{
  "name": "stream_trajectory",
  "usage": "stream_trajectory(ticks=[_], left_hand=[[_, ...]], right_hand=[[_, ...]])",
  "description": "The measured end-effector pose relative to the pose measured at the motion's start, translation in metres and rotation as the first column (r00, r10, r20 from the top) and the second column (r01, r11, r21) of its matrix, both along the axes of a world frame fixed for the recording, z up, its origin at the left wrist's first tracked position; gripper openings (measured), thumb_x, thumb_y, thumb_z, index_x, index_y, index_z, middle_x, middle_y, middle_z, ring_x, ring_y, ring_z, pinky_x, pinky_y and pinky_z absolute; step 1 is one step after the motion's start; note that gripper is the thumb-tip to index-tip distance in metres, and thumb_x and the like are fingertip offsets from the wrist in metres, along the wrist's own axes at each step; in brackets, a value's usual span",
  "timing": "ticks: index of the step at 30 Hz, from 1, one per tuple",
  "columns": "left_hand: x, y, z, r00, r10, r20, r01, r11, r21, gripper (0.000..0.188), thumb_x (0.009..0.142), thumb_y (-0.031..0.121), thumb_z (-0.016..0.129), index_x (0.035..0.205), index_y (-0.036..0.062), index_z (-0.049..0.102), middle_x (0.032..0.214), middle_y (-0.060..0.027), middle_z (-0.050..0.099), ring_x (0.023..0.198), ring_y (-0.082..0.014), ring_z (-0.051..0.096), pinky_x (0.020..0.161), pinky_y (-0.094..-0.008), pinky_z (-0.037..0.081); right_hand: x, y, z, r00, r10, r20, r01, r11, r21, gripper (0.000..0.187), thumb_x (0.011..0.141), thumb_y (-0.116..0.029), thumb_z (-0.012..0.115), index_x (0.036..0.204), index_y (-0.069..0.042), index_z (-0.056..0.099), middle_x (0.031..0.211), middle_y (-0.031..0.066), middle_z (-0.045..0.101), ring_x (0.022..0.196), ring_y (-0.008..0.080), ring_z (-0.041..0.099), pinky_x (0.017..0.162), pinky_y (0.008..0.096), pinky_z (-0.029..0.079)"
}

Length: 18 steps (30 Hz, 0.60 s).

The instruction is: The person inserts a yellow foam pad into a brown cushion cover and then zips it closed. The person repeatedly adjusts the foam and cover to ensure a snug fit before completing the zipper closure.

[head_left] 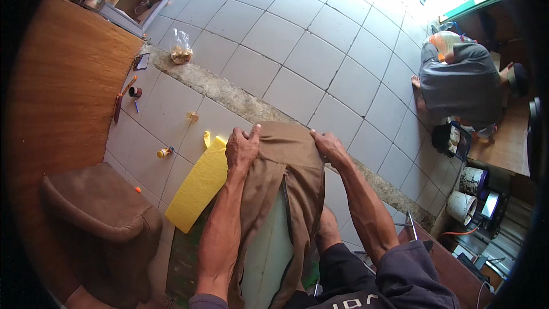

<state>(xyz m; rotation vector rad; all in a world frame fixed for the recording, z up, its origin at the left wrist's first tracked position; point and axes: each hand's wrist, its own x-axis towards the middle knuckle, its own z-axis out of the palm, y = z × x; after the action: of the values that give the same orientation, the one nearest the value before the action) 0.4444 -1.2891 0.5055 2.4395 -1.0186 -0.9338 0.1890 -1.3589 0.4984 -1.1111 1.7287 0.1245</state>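
A brown fabric cover (289, 154) with a long open slit hangs between my two hands. Its left upper edge is gripped by my left hand (242, 147), thumb on top and fingers curled around it. My right hand (330, 146) pinches the opposite upper corner. Through the slit shows a pale green, foam-like panel (267, 252), with the cover lying along both its sides. Just left of my left forearm is a yellow sheet (197, 186), flat and foam-like. Both hands are raised at about the same height.
A brown upholstered piece (100, 197) stands at left beside a wooden panel (63, 80). On the tiles lie a small bottle (165, 152), a tape roll (192, 116) and a plastic bag (180, 51). At right, a person in grey (460, 80) bends near white buckets (461, 207).
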Motion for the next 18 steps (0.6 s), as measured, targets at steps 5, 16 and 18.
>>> stream_trajectory(ticks=[5, 16, 18], left_hand=[[0.008, -0.037, -0.005, 0.987, -0.097, -0.126, 0.136, 0.923, 0.36, 0.061, 0.096, 0.054, 0.064, 0.121, -0.0017, 0.069, 0.123, -0.028, 0.07, 0.117, -0.0461, 0.066, 0.098, -0.0532, 0.051], [-0.079, -0.015, -0.029, 0.901, 0.172, -0.398, -0.142, 0.984, 0.104, 0.033, 0.105, 0.033, 0.055, 0.1, 0.0035, 0.067, 0.1, -0.0219, 0.07, 0.099, -0.044, 0.067, 0.082, -0.054, 0.05], [-0.076, 0.021, -0.051, 0.789, 0.264, -0.555, -0.353, 0.934, -0.059, 0.031, 0.107, 0.031, 0.054, 0.099, 0.0036, 0.066, 0.101, -0.0199, 0.069, 0.099, -0.0422, 0.066, 0.082, -0.0535, 0.049]], right_hand=[[0.008, -0.023, -0.015, 1.0, 0.016, -0.022, -0.012, 0.981, 0.194, 0.062, 0.098, -0.047, 0.057, 0.11, 0.012, 0.07, 0.111, 0.0374, 0.07, 0.107, 0.0464, 0.07, 0.09, 0.0512, 0.053], [0.018, -0.025, 0.043, 0.801, 0.596, 0.05, -0.573, 0.789, -0.223, 0.068, 0.102, -0.046, 0.059, 0.146, 0.005, 0.051, 0.145, 0.0289, 0.057, 0.143, 0.0479, 0.044, 0.12, 0.0536, 0.033], [0.029, -0.016, 0.056, 0.748, 0.662, -0.044, -0.663, 0.744, -0.084, 0.081, 0.101, -0.054, 0.057, 0.154, 0.006, 0.042, 0.155, 0.0291, 0.048, 0.151, 0.048, 0.034, 0.126, 0.0548, 0.024]])
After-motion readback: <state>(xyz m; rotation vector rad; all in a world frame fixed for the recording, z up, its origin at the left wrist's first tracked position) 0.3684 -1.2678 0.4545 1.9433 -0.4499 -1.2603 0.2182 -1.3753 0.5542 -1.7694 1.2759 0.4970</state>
